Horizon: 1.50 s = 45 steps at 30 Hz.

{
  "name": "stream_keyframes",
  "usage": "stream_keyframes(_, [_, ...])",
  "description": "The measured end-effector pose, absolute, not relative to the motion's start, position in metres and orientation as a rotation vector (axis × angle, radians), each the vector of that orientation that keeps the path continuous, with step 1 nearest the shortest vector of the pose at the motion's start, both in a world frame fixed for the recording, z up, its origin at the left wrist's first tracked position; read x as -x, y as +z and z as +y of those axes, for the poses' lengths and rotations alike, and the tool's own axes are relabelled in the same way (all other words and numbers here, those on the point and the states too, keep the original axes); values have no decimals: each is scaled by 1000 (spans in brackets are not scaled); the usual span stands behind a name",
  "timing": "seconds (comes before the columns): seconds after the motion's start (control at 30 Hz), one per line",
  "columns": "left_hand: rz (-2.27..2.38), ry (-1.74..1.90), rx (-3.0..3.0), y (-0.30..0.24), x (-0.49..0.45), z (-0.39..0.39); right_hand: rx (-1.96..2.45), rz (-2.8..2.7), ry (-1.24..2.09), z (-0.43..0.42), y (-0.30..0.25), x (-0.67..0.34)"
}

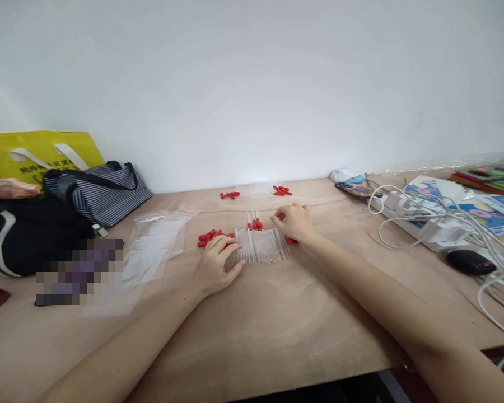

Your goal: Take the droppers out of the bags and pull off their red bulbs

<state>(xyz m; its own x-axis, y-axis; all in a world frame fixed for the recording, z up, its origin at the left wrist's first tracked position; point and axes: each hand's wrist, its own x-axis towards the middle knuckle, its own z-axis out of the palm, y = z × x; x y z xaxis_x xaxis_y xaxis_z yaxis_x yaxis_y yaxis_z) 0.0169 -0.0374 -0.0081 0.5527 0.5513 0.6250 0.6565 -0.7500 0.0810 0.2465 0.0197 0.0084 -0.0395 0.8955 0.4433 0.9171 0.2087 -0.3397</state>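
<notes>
A tight row of clear glass dropper tubes [262, 246] lies on the wooden table in front of me. My left hand [218, 263] rests at the row's left end with thumb and fingers apart, touching the tubes. Red rubber bulbs [208, 237] are heaped beside it, partly under the fingers. Several droppers fitted with red bulbs [256, 224] lie just beyond the row, tips pointing away. To their right hovers my right hand [294, 221], thumb and index finger pinched together; anything between them is too small to see. More red bulbs [291, 240] show below that wrist.
Farther back lie more red bulbs [282, 191] and clear tubes [261, 191]. Clear plastic bags [155, 240] and a striped bag [105, 193] are on the left. At right sit a power strip [424, 229] with tangled white cables and a black mouse [470, 262].
</notes>
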Motion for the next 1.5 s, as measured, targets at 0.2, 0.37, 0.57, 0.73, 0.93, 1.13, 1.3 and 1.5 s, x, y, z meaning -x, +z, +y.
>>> stream_keyframes(0.2, [-1051,-978,2627,-7,-14,-39,2025,-2014,44,46,11,-197])
stream_keyframes(0.37, [-1022,-984,2645,-8,-13,-38,2042,-1985,0,47,7,-188])
stream_keyframes(0.57, [-1023,-964,2640,-8,-14,-38,1997,-1951,-37,35,12,-196])
stream_keyframes(0.73, [-1058,-998,2553,-11,-15,-37,1595,-1969,-29,7,7,-231])
stream_keyframes(0.93, [-993,-964,2401,-15,-25,-35,1086,-2190,-285,-37,-16,-275])
stream_keyframes(1.13, [-769,-867,2412,-17,-46,-36,939,-2214,-387,-48,-27,-271])
stream_keyframes(1.3, [-753,-828,2411,-16,-56,-39,917,-2186,-318,-50,-28,-262])
stream_keyframes(1.5, [-729,-836,2393,-14,-56,-41,920,-2179,-324,-51,-28,-258])
